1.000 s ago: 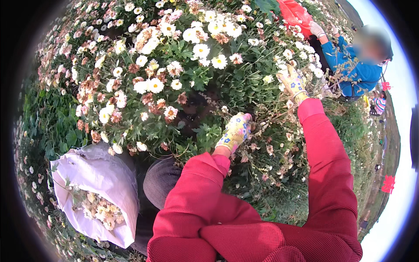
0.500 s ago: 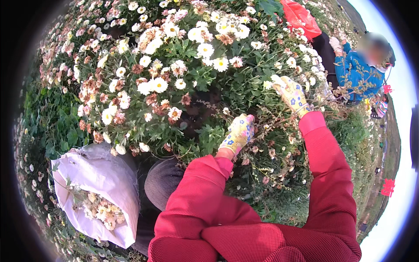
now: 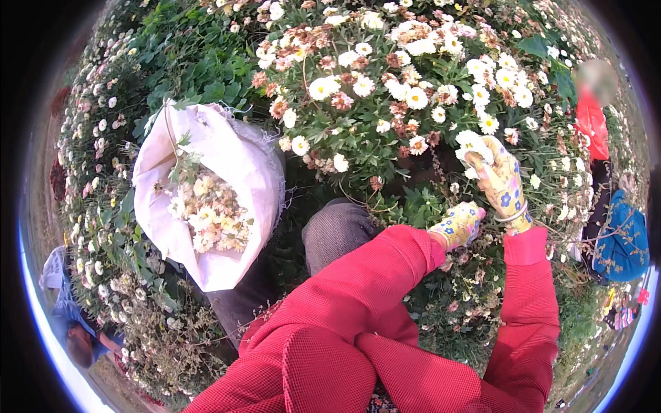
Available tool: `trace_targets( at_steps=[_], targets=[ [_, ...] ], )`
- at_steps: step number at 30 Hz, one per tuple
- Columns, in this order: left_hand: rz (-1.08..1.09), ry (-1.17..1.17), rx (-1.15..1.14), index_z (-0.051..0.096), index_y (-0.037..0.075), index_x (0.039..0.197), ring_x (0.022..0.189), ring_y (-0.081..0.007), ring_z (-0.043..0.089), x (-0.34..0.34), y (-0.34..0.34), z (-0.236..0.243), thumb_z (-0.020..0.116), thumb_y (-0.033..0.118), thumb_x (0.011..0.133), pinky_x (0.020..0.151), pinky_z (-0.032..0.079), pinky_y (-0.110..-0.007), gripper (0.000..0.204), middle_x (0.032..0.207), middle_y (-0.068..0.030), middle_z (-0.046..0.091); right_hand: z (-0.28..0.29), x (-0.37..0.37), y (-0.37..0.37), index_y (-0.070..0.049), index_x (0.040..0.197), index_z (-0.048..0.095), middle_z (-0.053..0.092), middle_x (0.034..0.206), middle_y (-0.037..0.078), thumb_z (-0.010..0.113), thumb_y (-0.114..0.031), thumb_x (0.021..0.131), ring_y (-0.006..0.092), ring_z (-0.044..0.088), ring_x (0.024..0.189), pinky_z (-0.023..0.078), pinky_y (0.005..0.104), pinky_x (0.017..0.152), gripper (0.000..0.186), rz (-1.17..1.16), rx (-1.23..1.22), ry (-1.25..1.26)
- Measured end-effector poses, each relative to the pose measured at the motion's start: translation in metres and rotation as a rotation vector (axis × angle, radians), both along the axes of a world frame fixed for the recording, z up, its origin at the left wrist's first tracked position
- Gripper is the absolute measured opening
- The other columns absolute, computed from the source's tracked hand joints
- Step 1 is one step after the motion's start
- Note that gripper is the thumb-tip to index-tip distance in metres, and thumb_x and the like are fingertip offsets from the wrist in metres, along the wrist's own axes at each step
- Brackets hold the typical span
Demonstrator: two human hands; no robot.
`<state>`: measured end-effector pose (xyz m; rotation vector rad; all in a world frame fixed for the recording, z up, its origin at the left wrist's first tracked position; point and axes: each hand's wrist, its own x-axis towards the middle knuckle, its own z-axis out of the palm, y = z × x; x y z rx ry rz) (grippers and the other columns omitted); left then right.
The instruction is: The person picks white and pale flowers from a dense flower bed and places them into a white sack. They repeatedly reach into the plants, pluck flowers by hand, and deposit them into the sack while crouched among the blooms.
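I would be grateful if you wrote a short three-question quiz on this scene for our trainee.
1. True or false: the left hand wears a flower-patterned glove.
2. Which hand holds white flowers: A) the left hand; B) the right hand?
3. What lies inside the open white sack?

Key: 1. True. 2. B. 3. Pale flower heads.

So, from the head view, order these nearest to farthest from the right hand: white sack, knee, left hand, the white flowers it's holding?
From the right hand:
1. White flowers: in its grasp, at its upper left.
2. Left hand: below it, slightly left.
3. Knee: farther left, mid-picture.
4. White sack: past the knee, on the left.
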<state>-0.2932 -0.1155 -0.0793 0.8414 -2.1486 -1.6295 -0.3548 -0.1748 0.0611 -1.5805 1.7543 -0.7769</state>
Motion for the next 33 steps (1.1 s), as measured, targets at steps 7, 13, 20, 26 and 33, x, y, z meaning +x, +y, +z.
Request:
trace_targets(
  at_steps=[7,13,20,26,33],
  targets=[
    [0.085,0.088,-0.037,0.061,0.004,0.093,0.082,-0.0375,0.061,0.031,-0.004,0.014,0.056,0.019,0.087,0.07,0.049,-0.042,0.017,0.089,-0.0178,0.063,0.037,0.267,-0.042,-0.007,0.107,0.061,0.062,0.093,0.014,0.065,-0.026,0.084,0.0317,0.062,0.083,0.05,0.0403,0.07,0.03,0.711,-0.404,-0.329],
    [0.276,0.185,-0.046,0.061,0.004,0.097,0.085,-0.0373,0.062,0.042,-0.013,0.011,0.059,0.02,0.084,0.073,0.049,-0.042,0.021,0.093,-0.0182,0.064,-0.002,0.331,-0.031,-0.013,0.108,0.062,0.064,0.098,0.013,0.058,-0.039,0.085,0.0332,0.063,0.09,0.05,0.0437,0.078,0.034,0.847,-0.774,-0.051],
    [0.386,0.459,-0.086,0.062,0.004,0.101,0.089,-0.0371,0.062,0.02,-0.009,-0.01,0.062,0.022,0.08,0.075,0.05,-0.042,0.027,0.097,-0.0187,0.064,-0.005,0.094,-0.117,-0.009,0.127,0.052,0.06,0.118,0.015,0.07,-0.031,0.079,0.032,0.059,0.108,0.049,0.0416,0.088,0.056,0.075,-0.323,0.542],
    [0.196,0.264,-0.18,0.062,0.006,0.105,0.089,-0.0374,0.062,0.031,-0.017,-0.004,0.064,0.028,0.079,0.074,0.051,-0.042,0.034,0.098,-0.018,0.066,-0.065,0.081,-0.159,-0.012,0.145,0.032,0.048,0.138,0.017,0.071,-0.038,0.078,0.0338,0.046,0.127,0.038,0.0398,0.104,0.081,0.302,0.258,0.544],
    [-0.071,0.023,-0.31,0.063,0.011,0.109,0.092,-0.0315,0.064,0.082,-0.017,0.026,0.065,0.032,0.078,0.075,0.052,-0.039,0.037,0.102,-0.0122,0.066,-0.141,0.079,-0.135,-0.004,0.115,0.058,0.065,0.107,0.015,0.057,-0.025,0.087,0.0288,0.062,0.1,0.048,0.0362,0.087,0.034,0.141,-0.153,0.031]
  ],
)
